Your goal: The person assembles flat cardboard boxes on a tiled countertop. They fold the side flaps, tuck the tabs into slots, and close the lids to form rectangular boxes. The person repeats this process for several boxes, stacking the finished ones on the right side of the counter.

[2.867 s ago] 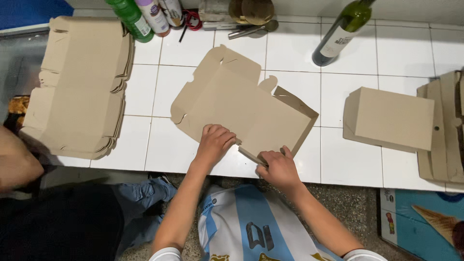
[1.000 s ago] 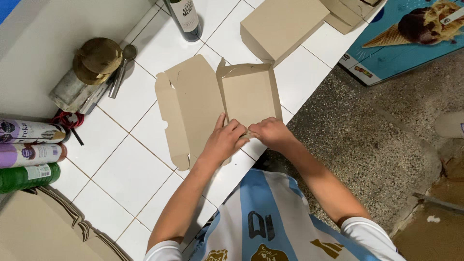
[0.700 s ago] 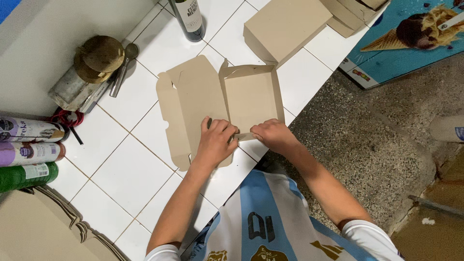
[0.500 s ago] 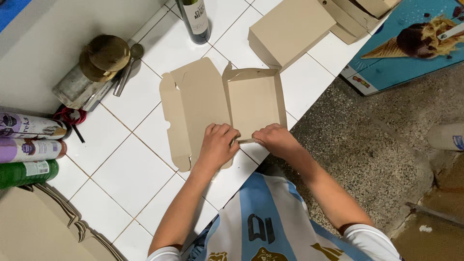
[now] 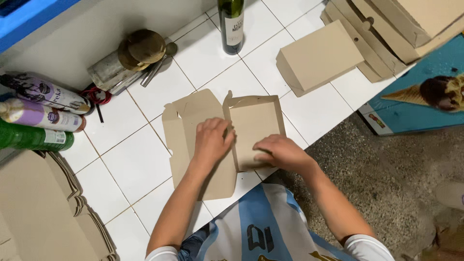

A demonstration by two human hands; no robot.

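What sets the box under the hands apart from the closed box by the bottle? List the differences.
The open box lies spread out with its lid flat and some walls raised; the closed box is fully folded shut. The left hand and right hand press on the open box; nothing touches the closed box. The open box sits at the counter edge; the closed box lies farther back. Both are plain brown cardboard.

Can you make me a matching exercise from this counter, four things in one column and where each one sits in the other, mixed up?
Things:
1. dark glass bottle
2. green spray can
3. closed cardboard box
4. half-folded cardboard box

Places:
A. under both hands, at the counter's near edge
B. far left, lying on its side
C. top middle, standing upright
D. right of the bottle, beside a stack of flat cardboard

Pairs: 1-C, 2-B, 3-D, 4-A
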